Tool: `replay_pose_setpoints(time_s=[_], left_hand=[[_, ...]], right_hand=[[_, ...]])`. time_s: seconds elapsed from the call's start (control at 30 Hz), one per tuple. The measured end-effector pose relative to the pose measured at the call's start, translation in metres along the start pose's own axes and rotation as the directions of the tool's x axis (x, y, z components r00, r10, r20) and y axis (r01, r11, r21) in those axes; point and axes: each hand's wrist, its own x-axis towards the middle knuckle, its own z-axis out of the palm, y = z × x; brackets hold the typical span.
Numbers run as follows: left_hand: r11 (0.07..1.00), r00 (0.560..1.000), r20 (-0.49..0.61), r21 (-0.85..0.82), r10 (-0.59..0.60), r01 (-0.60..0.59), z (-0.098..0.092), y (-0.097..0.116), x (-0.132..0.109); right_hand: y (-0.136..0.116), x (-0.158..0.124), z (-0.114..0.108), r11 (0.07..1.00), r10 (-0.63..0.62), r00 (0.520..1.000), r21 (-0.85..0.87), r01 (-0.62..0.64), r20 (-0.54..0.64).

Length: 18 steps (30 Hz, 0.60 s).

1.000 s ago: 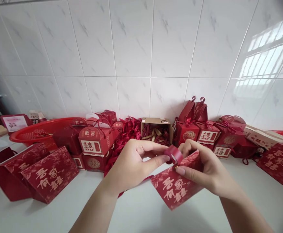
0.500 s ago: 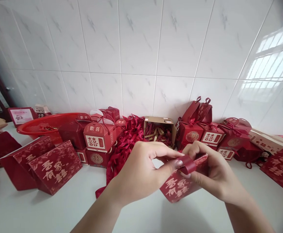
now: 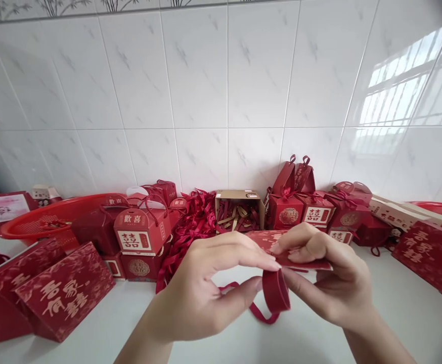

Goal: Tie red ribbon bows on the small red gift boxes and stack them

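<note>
So the thing being worked on is a red gift box [image 3: 310, 265], held up over the middle of the worktop [image 3: 206, 349] and tipped so I'm mostly seeing its edge. The right hand [image 3: 330, 273] has its grip closed on it, fingers over the top and thumb below. A wide red strap loop [image 3: 276, 293] hangs right by that thumb, and the left hand [image 3: 209, 288] has it in a narrow pinch – index tip at the top, thumb at the side.

My read: the step in hand is fitting or adjusting the loop at the box's edge. I'd say the next move calls for a steady right grip while the left fingers work the strap. Can't tell how it's fastened, though.

A thinner red ribbon [image 3: 261, 316] curls just below. Behind: a ribbon heap [image 3: 196, 217], a cardboard box [image 3: 239, 194] of strips, and stacked red boxes either side.
</note>
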Motion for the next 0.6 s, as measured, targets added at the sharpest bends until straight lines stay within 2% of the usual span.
replay_pose_setpoints(time_s=[0.13,0.33,0.5,0.6], left_hand=[[0.998,0.998,0.001,-0.025,0.055,-0.055,0.0012,-0.0020,-0.0015],[0.995,0.995,-0.029,0.013,0.097,-0.096,0.0018,-0.0051,-0.0015],[0.994,0.994,0.038,0.035,0.102,-0.103,0.0026,-0.0045,-0.0017],[0.992,0.994,0.025,0.057,0.107,-0.109,0.0042,-0.0049,-0.0041]], right_hand=[[-0.0024,-0.0003,-0.0014,0.995,-0.088,0.996,-0.043,0.088,-0.008],[-0.0061,0.0020,-0.0023,0.991,-0.133,0.991,-0.024,0.133,-0.002],[-0.0089,0.0023,-0.0035,0.987,-0.159,0.987,0.011,0.160,-0.018],[-0.0096,0.0019,-0.0039,0.982,-0.186,0.982,0.016,0.187,-0.025]])
